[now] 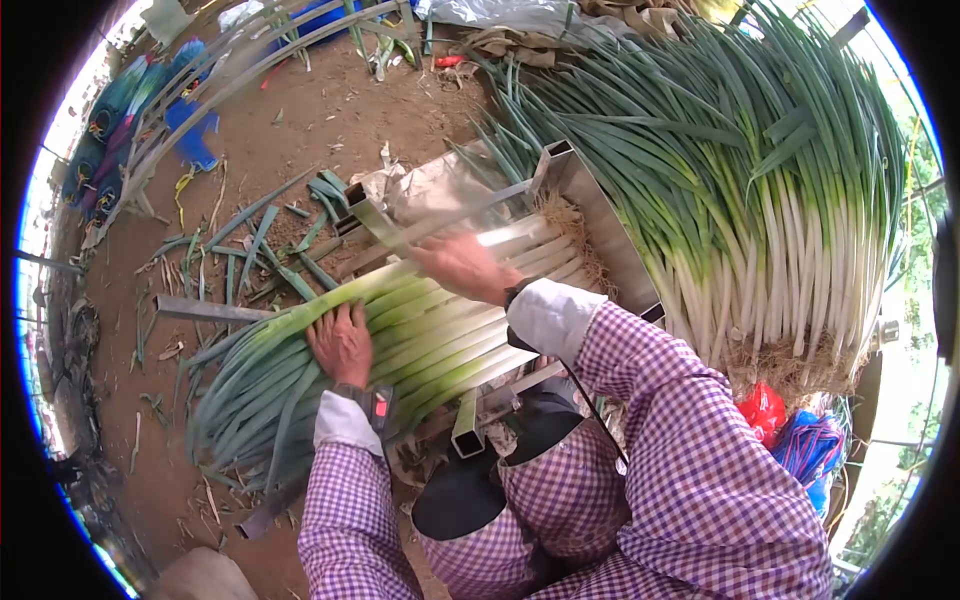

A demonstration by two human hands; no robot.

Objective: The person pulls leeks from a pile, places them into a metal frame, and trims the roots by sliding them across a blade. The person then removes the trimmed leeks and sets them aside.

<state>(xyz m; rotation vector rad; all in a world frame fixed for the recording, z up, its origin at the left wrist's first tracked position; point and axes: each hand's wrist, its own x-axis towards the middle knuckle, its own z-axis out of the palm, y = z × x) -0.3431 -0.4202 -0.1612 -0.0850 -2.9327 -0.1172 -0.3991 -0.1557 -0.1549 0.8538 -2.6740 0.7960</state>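
Observation:
A row of thick green onions [440,340] lies across a metal frame in front of me, with roots at the right and green leaves hanging off the left. My left hand [341,343] rests flat on the green part, its fingers stretched out. Over the white stalks on the far side of the row is my right hand [465,268], blurred by motion. Its fingertips are smeared beside an upright metal post [375,220], and I cannot tell what they grip. The roots [580,240] face a metal end plate [605,215].
At the right stands a large heap of green onions [740,190], roots toward me. Cut leaf pieces [260,240] litter the soil floor. A metal bar [210,308] juts out left. A red bag [763,412] and blue-striped bundle [808,445] lie below the heap.

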